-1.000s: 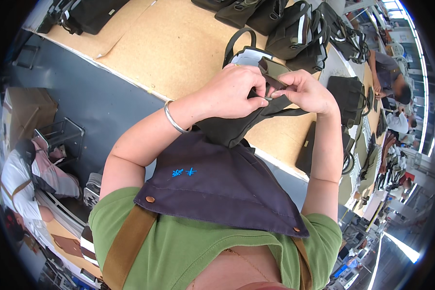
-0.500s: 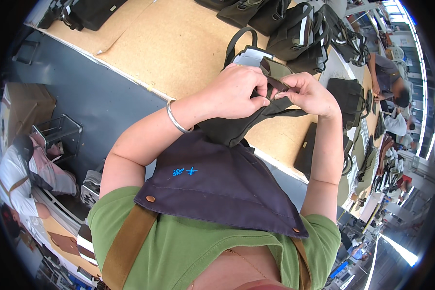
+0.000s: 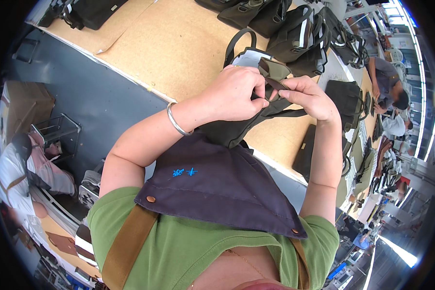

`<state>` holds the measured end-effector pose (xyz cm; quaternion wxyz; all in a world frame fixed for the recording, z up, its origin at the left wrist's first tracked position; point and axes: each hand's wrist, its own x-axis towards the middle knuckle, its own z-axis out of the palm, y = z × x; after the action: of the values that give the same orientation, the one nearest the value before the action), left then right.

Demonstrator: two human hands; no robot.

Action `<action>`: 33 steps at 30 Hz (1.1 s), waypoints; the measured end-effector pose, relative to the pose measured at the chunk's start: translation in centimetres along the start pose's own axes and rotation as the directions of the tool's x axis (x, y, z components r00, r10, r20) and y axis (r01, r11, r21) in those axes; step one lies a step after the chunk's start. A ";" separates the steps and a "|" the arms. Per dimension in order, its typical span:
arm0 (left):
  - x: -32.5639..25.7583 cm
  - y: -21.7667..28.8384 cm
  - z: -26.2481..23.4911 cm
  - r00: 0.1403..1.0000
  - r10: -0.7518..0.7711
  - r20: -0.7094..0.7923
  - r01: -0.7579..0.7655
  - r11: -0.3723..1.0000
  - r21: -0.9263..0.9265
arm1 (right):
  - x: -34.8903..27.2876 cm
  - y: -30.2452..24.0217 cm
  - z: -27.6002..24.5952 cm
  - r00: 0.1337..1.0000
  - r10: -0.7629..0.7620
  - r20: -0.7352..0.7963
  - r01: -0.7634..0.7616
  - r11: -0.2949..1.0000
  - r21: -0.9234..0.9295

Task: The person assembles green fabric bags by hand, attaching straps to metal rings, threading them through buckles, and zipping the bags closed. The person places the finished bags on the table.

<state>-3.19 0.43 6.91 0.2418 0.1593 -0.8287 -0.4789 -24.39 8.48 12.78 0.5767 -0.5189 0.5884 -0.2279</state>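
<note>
Tan worktable [image 3: 179, 43]: our left hand [image 3: 234, 93] pinches the handbag [image 3: 234, 129]; right hand [image 3: 313, 98], pinching its zipper [image 3: 276, 83], shifted outward, likely tautening it.

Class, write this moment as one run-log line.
left hand: pinches dark olive fabric bag edge | right hand: fingertips at brown gold-toothed zipper | nearby: dark fabric handbags, tan tabletop

Matt cloth bag [image 3: 234, 130] (metallic zip [image 3: 278, 83])
</note>
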 end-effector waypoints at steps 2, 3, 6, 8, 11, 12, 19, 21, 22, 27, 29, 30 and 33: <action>-0.1 0.0 0.0 1.000 0.011 -0.016 -0.011 1.000 0.005 | -0.1 -0.5 0.4 0.999 -0.031 -0.015 0.031 0.999 0.034; -0.1 0.0 0.1 1.000 0.016 -0.024 -0.016 1.000 0.008 | -0.2 -0.6 0.7 0.998 -0.055 -0.025 0.054 0.998 -0.044; -0.1 0.0 0.1 1.000 0.014 -0.021 -0.014 1.000 0.009 | -0.2 -0.6 1.2 0.996 -0.073 -0.050 0.063 0.980 -0.191; -0.1 0.1 0.0 1.000 0.001 -0.006 -0.001 1.000 0.005 | -0.1 -0.1 1.0 0.998 -0.009 -0.070 -0.004 0.984 -0.176; 0.0 0.2 -0.1 1.000 -0.002 0.015 0.002 1.000 0.007 | -0.2 -0.1 1.2 0.997 -0.001 -0.075 -0.009 0.991 -0.131; 0.0 0.1 -0.1 1.000 0.000 0.022 0.000 1.000 0.009 | -0.1 -0.1 1.2 0.998 -0.006 -0.067 -0.003 0.991 -0.137; 0.6 0.0 -1.5 0.983 -0.061 0.175 0.057 0.998 0.031 | -0.1 -0.5 1.2 0.999 0.040 -0.035 -0.047 0.977 -0.209; 0.6 0.2 -1.9 0.979 -0.099 0.179 0.104 0.994 -0.022 | -0.1 -0.7 1.3 0.998 0.050 -0.037 -0.056 0.979 -0.198; 0.6 0.1 -1.9 0.981 -0.079 0.175 0.086 0.996 -0.035 | -0.1 -0.9 1.5 0.998 0.045 -0.045 -0.053 0.981 -0.184; 0.2 -0.5 -1.1 0.985 0.117 0.123 -0.118 0.993 -0.002 | 0.1 0.1 1.4 0.999 -0.031 -0.039 0.025 0.990 -0.138; -0.1 -0.7 -0.3 0.989 0.125 0.081 -0.127 0.992 0.019 | 0.2 -0.2 1.4 0.999 -0.025 -0.031 0.021 0.990 -0.138; -0.2 -0.7 -0.1 0.990 0.130 0.060 -0.132 0.991 0.030 | 0.2 -0.1 1.5 0.998 -0.035 -0.049 0.029 0.993 -0.119; -0.7 -0.1 -0.3 0.988 0.154 -0.007 -0.149 0.965 0.214 | -0.3 0.4 1.9 0.987 -0.092 -0.134 0.073 0.987 -0.140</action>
<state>-2.44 0.52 6.79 0.2691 0.1259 -0.8820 -0.3658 -22.87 9.44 12.15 0.4878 -0.5634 0.6193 -0.2472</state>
